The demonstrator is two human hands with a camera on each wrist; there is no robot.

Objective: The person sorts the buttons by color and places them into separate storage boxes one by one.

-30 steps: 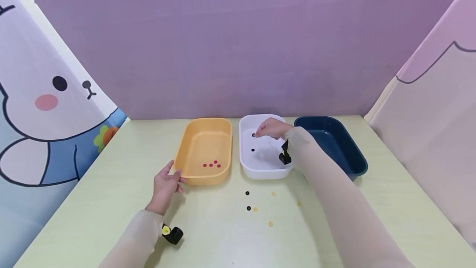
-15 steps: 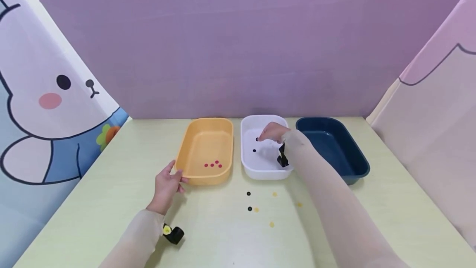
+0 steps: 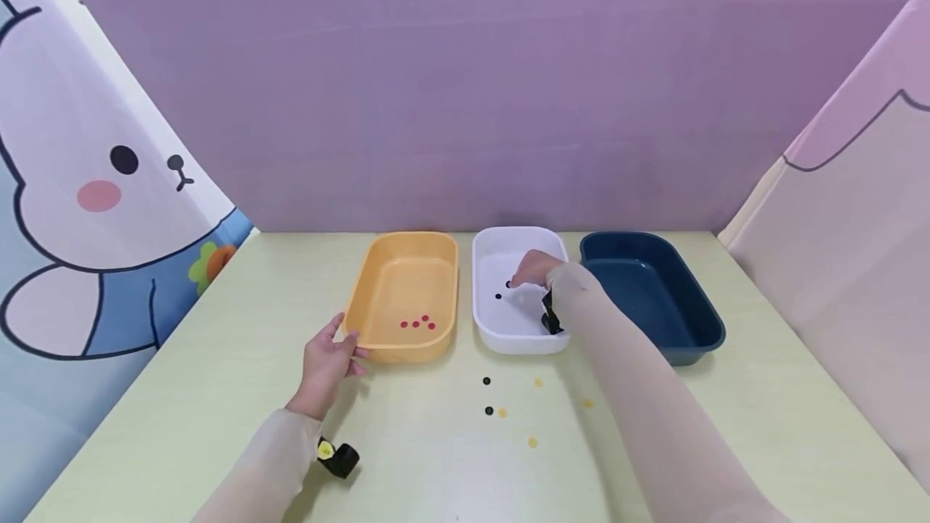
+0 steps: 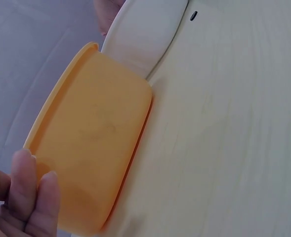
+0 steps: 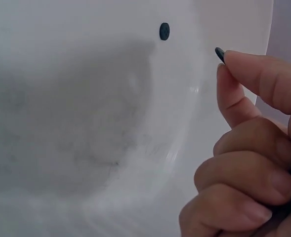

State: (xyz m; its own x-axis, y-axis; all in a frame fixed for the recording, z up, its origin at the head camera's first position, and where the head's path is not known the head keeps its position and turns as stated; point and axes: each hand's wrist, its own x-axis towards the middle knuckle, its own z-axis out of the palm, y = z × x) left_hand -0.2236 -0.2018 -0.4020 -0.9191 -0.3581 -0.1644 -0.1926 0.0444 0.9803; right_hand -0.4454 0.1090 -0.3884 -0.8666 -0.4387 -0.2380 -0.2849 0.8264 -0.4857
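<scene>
My right hand [image 3: 535,267] pinches a black button [image 5: 220,54] between thumb and forefinger over the white tray [image 3: 519,343], its other fingers curled in. A second black button [image 5: 164,31] lies on the tray's floor. On the left, my left hand [image 3: 326,363] grips the near left corner of the yellow tray [image 3: 403,352], fingertips [image 4: 47,190] against its outer wall by the rim. Several red buttons [image 3: 416,324] lie inside that yellow tray. In front of the trays, black buttons [image 3: 489,411] and yellow buttons [image 3: 533,442] are scattered on the table.
A dark blue tray [image 3: 708,345] stands to the right of the white one, partly behind my right forearm. The pale table [image 3: 407,458] meets a purple cloth backdrop [image 3: 465,103] behind the trays. Printed cloths hang at both sides.
My right hand has lowered slightly toward me inside the white tray, bringing the pinched black button nearer the one on the floor. My left hand keeps its hold on the yellow tray.
</scene>
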